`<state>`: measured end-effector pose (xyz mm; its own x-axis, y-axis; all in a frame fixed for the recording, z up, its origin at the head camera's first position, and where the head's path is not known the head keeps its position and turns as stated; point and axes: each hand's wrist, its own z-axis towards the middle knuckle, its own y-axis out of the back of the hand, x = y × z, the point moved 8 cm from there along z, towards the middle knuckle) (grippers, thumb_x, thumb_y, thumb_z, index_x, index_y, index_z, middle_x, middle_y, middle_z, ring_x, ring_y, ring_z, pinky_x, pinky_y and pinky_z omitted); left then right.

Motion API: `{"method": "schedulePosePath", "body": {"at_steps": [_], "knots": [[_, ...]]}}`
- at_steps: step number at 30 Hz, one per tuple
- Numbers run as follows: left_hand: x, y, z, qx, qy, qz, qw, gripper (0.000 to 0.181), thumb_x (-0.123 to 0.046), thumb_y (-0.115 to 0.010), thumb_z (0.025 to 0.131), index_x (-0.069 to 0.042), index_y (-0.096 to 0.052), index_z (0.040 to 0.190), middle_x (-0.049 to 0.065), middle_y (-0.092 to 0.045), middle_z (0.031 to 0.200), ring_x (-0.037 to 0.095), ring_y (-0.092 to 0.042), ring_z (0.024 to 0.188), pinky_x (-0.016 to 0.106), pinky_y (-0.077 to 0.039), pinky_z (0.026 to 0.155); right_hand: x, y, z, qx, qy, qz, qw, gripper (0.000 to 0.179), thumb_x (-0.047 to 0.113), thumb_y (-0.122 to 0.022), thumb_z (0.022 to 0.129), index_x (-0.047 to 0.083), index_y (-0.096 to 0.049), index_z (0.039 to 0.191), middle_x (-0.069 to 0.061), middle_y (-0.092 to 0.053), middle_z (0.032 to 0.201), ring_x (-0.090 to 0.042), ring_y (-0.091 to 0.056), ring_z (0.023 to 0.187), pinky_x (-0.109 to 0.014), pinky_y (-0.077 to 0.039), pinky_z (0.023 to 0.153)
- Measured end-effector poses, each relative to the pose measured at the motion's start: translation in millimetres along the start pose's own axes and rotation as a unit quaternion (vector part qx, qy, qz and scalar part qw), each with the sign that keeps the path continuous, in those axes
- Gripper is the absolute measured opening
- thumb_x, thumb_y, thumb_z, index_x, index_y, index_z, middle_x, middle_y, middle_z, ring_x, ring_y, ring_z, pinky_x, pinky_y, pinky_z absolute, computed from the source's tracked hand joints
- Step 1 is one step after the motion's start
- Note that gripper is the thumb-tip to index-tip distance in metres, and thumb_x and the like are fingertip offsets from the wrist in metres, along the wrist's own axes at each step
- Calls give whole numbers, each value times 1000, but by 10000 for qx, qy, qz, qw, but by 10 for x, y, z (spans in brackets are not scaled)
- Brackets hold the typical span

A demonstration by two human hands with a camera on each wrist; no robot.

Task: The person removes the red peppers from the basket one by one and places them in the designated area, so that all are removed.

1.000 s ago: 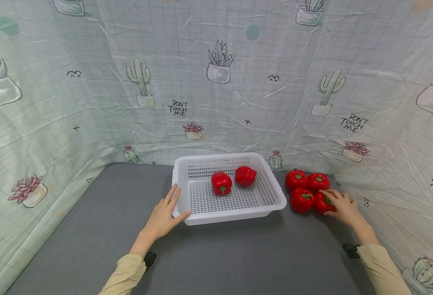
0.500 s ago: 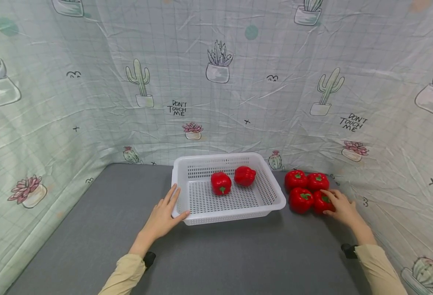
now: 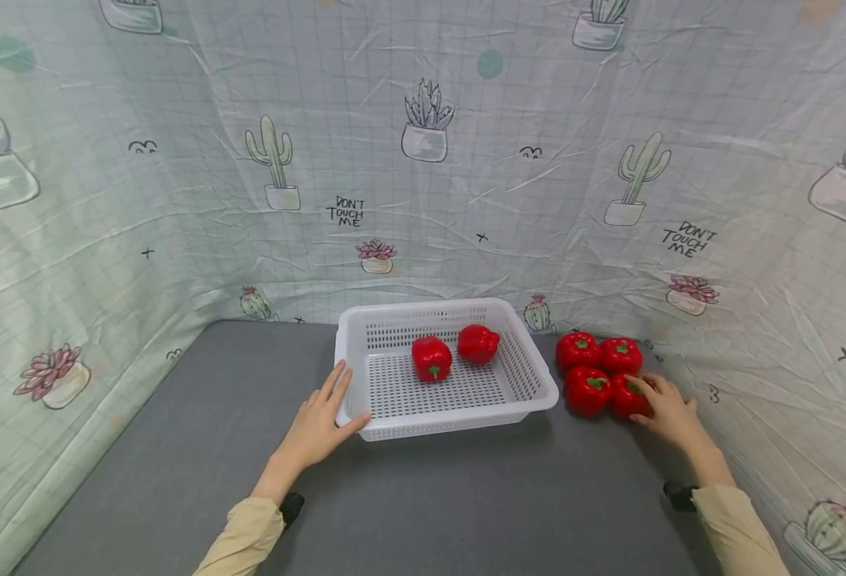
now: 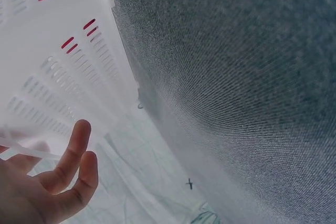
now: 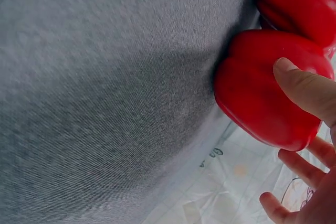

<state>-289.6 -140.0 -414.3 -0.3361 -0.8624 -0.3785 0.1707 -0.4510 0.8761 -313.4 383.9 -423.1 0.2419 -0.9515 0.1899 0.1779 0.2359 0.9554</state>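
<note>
A white perforated plastic basket (image 3: 459,418) stands on the grey table, with two red bell peppers (image 3: 432,360) lying inside. My left hand (image 3: 315,424) rests spread at its front left corner, fingers over the left rim and thumb at the front rim. In the left wrist view, two fingers (image 4: 79,140) hang outside the basket wall. To the right, my right hand (image 3: 671,414) holds the front right bell pepper (image 3: 624,402) of a tight cluster. Its thumb (image 5: 302,87) lies on the pepper in the right wrist view, with the fingers at the far side, partly hidden.
Three more red bell peppers (image 3: 587,392) sit against the held one, right of the basket. A light curtain (image 3: 423,200) printed with cactus drawings hangs behind and along both sides. The grey table (image 3: 466,504) stretches in front of the basket.
My right hand has shifted very slightly about the front right bell pepper. The left hand, the basket and the peppers stay in place.
</note>
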Motion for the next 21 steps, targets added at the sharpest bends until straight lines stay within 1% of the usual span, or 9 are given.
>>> {"method": "schedulePosePath", "body": {"at_steps": [5,8,11,15,18,21], "knots": [[-9,12,7,58,12,-13,10000,80,-55,-53,81,-9,-26,141,6,-18,150,35,-47,108,55,-35,86,38,13,-59,65,-120,-31,9999,64,14,-69,73,9,-38,129,-27,-36,124,-48,-34,108,-71,-26,69],[-14,27,13,36,-1,-13,10000,80,-54,-54,80,-9,-26,141,7,-19,150,36,-47,109,55,-35,86,102,56,-91,-22,-152,-7,9999,62,15,-68,74,8,-39,129,-28,-36,126,-49,-33,109,-69,-26,69],[-8,30,12,25,-5,-38,10000,81,-54,-54,80,-9,-25,141,8,-19,149,38,-46,113,57,-35,87,230,114,-140,-304,-70,-19,9995,59,14,-69,74,7,-43,126,-28,-38,124,-49,-34,107,-66,-26,68],[-8,15,12,66,0,-69,10000,81,-54,-54,80,-9,-26,141,8,-19,149,39,-45,115,57,-35,88,446,224,-168,-810,96,4,9967,55,12,-71,72,6,-47,121,-27,-42,120,-50,-37,103,-65,-26,69],[-9,13,8,87,21,-76,9999,81,-54,-54,80,-9,-26,141,7,-19,149,39,-45,115,58,-34,88,630,313,-118,-1097,251,114,9936,53,10,-72,70,6,-49,118,-25,-44,119,-48,-39,101,-64,-26,72],[-4,12,8,87,46,-77,9999,81,-54,-55,80,-10,-25,141,7,-19,149,39,-45,115,58,-34,89,829,387,-28,-1252,451,211,9909,53,9,-72,69,7,-50,118,-22,-45,118,-45,-40,102,-62,-27,75]]}}
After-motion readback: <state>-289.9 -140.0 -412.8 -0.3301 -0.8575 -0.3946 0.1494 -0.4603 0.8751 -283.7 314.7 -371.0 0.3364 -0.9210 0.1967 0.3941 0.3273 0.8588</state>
